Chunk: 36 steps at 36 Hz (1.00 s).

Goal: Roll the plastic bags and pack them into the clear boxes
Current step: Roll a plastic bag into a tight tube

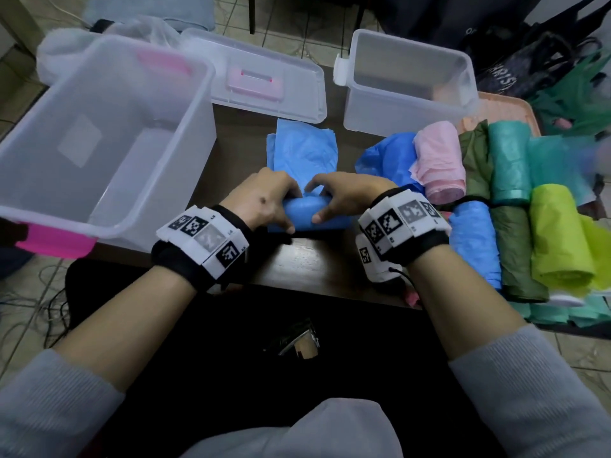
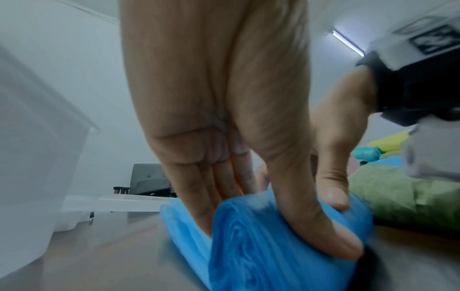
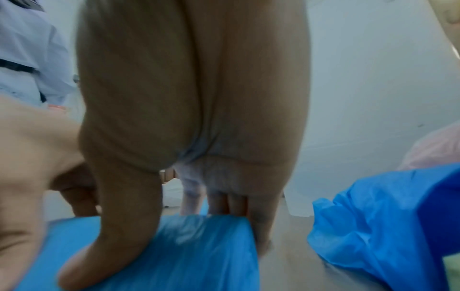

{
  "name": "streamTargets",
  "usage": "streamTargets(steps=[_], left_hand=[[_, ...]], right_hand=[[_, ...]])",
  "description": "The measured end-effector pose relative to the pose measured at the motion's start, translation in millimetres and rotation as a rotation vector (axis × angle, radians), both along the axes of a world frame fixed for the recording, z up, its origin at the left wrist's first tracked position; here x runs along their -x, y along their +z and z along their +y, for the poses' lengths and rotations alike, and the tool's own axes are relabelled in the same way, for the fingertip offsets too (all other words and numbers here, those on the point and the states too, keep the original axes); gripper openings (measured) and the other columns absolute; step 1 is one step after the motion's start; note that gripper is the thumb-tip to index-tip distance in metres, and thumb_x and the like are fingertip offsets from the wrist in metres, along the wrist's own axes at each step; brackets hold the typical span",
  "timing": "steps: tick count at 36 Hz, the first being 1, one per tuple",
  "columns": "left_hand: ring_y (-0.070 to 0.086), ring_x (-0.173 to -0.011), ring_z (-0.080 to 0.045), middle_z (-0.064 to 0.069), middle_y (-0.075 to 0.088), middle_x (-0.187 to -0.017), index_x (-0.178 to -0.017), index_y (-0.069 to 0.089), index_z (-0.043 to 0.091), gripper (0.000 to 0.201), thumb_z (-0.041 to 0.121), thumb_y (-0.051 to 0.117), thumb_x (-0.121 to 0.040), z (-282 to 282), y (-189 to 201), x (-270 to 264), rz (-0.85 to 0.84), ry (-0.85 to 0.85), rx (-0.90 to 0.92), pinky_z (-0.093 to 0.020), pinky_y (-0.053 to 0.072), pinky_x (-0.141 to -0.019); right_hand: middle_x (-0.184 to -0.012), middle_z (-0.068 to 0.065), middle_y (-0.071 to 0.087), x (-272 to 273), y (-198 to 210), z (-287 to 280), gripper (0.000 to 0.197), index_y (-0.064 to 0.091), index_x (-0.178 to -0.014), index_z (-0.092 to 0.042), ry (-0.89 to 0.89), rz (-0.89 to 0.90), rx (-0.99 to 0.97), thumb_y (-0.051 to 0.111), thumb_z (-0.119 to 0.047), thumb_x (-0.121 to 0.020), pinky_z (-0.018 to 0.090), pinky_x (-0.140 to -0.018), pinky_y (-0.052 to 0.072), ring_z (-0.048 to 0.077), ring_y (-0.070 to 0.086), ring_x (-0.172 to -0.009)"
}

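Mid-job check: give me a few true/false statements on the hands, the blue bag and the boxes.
1. Both hands grip the blue bag. True: left hand, right hand.
2. The blue bag is fully rolled. False: a flat stretch still lies beyond the hands.
3. The big box on the left holds rolled bags. False: no bags show inside it.
4. Rolled bags lie to the right of the hands, among them a pink roll and a lime roll. True.
5. The small box has its lid on. False: it is open.
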<state>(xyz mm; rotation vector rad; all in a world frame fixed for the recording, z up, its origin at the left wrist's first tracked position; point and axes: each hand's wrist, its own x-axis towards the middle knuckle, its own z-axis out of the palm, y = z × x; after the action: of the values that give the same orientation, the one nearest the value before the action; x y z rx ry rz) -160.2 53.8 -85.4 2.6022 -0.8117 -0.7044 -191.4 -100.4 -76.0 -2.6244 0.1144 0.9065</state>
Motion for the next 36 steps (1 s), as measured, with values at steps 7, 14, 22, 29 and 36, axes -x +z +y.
streamTargets(steps=[7, 14, 22, 29, 36], left_hand=[[0.057, -0.081, -0.018, 0.006, 0.06, -0.077, -0.099, 0.069, 0.019, 0.045, 0.026, 0.088, -0.059, -8.9, 6.4, -7.9, 0.041, -0.057, -0.119, -0.024, 0.038, -0.065], [0.055, -0.077, -0.015, 0.012, 0.057, -0.07, -0.095, 0.069, 0.021, 0.037, 0.028, 0.086, -0.063, -14.1, 2.9, -1.8, 0.14, -0.182, -0.226, -0.023, 0.041, -0.064], [0.052, -0.094, -0.014, 0.002, 0.063, -0.113, -0.122, 0.062, 0.023, 0.059, 0.03, 0.083, -0.068, -12.2, 4.1, -2.9, 0.19, -0.144, -0.216, -0.022, 0.041, -0.079], [0.055, -0.106, -0.015, 0.003, 0.055, -0.097, -0.107, 0.068, 0.019, 0.043, 0.027, 0.084, -0.068, 0.2, 6.1, -2.6, 0.05, -0.025, -0.009, -0.021, 0.035, -0.076], [0.052, -0.089, -0.009, 0.001, 0.066, -0.109, -0.112, 0.066, 0.016, 0.053, 0.024, 0.085, -0.064, -1.5, 2.1, 3.9, 0.027, -0.028, 0.044, -0.024, 0.044, -0.079]], right_hand=[[-0.124, 0.009, 0.042, 36.2, -4.7, 24.7, 0.037, 0.044, -0.124, -0.013, 0.119, -0.409, 0.207, 0.055, -0.013, -0.089, 0.037, -0.09, 0.037, 0.027, 0.038, -0.118], [-0.12, 0.015, 0.047, 86.6, -21.9, 45.4, 0.035, 0.046, -0.123, -0.004, 0.126, -0.468, 0.236, 0.047, -0.006, -0.088, 0.038, -0.093, 0.035, 0.032, 0.044, -0.112], [-0.082, 0.01, 0.06, 90.1, -29.2, 56.4, 0.035, 0.064, -0.092, -0.007, 0.023, -0.532, 0.341, 0.031, -0.009, -0.078, 0.035, -0.067, 0.049, 0.028, 0.061, -0.076], [-0.128, 0.015, 0.045, 52.1, -14.2, 36.3, 0.04, 0.042, -0.131, -0.005, 0.151, -0.28, 0.254, 0.049, -0.01, -0.092, 0.039, -0.095, 0.04, 0.031, 0.043, -0.12], [-0.122, 0.007, 0.058, 14.3, 4.1, 20.8, 0.043, 0.052, -0.129, -0.012, 0.139, 0.01, 0.163, 0.062, -0.021, -0.087, 0.029, -0.083, 0.04, 0.023, 0.055, -0.109]])
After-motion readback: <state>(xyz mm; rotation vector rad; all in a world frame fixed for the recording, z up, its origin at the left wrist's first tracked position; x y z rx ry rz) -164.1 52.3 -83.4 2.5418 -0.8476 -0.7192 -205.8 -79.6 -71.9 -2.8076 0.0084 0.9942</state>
